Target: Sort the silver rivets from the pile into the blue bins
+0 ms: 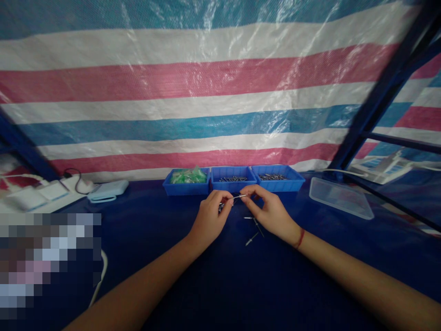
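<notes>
My left hand (pixel 212 218) is closed in a pinch, with several metal pieces that look like pop rivets showing between thumb and fingers. My right hand (pixel 268 209) pinches the end of a thin silvery pop rivet (pixel 237 197), which spans the small gap between both hands. Below the right hand, a few loose pop rivets (pixel 251 239) lie on the blue table (pixel 220 285). Just beyond my hands stand a blue bin of pop rivets (pixel 233 179) and, to its right, another blue bin (pixel 280 185) with similar metal pieces.
A third blue bin (pixel 186 189) at left holds green-and-clear plastic bags. A clear plastic lid (pixel 341 198) lies at right. Light-blue case (pixel 108 191), power strip (pixel 44 195) and a white cable (pixel 99 276) are at left. Striped sheeting (pixel 206 82) hangs behind the table.
</notes>
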Demonstrator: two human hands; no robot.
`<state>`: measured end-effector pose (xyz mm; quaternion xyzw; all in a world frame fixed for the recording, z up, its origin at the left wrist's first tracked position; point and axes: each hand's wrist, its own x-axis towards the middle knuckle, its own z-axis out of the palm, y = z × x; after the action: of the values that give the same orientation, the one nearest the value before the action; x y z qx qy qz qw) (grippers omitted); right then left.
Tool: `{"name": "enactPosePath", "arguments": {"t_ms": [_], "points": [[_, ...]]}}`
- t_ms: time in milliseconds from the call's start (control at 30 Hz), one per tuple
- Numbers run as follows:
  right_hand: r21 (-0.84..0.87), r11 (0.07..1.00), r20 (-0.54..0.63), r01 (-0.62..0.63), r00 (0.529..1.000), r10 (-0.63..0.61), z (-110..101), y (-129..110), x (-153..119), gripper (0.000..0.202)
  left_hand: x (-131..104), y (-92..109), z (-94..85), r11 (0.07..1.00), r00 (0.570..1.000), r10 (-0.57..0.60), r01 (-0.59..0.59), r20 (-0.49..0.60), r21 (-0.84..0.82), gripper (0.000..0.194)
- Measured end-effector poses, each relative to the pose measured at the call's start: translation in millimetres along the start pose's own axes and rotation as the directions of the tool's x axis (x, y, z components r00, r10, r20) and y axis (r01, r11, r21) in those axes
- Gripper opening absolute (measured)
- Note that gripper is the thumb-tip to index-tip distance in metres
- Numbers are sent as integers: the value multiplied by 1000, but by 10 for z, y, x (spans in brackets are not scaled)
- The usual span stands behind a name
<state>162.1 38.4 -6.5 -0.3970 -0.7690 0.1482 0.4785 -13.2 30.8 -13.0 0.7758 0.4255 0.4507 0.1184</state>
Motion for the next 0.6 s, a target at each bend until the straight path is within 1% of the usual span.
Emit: {"name": "enactPosePath", "arguments": {"t_ms": [100,200,300,367,433,533,567,600], "points": [[11,1000,-39,11,999,-10,0,-27,-6,15,-1,-1,-2,1000,1000,4,-4,-12,-3,8],[4,999,-48,47,998,-47,-12,-83,-10,13,2,10,-4,1000,1000,13,-13,-10,-6,9],[-79,993,-21,88,996,-90,-60,-123,12,13,7,18,-3,1000,999,23,-23,-22,-8,10],[-161,982,-48,98,993,-107,-131,-97,57,15,10,19,1,1000,999,13,-13,-47,-8,16],[-250,966,-170,62,980,-107,-239,0,122,18,7,24,4,1000,999,4,-4,-47,0,21],[-387,917,-411,-98,908,-76,-440,265,218,23,-12,60,0,996,998,40,-45,56,77,14],[-436,887,-446,-155,893,-63,-501,364,240,24,-23,81,-5,990,992,68,-80,102,112,12],[-493,846,-443,-203,895,-44,-549,454,254,25,-35,103,-11,982,983,103,-124,150,142,12]]}}
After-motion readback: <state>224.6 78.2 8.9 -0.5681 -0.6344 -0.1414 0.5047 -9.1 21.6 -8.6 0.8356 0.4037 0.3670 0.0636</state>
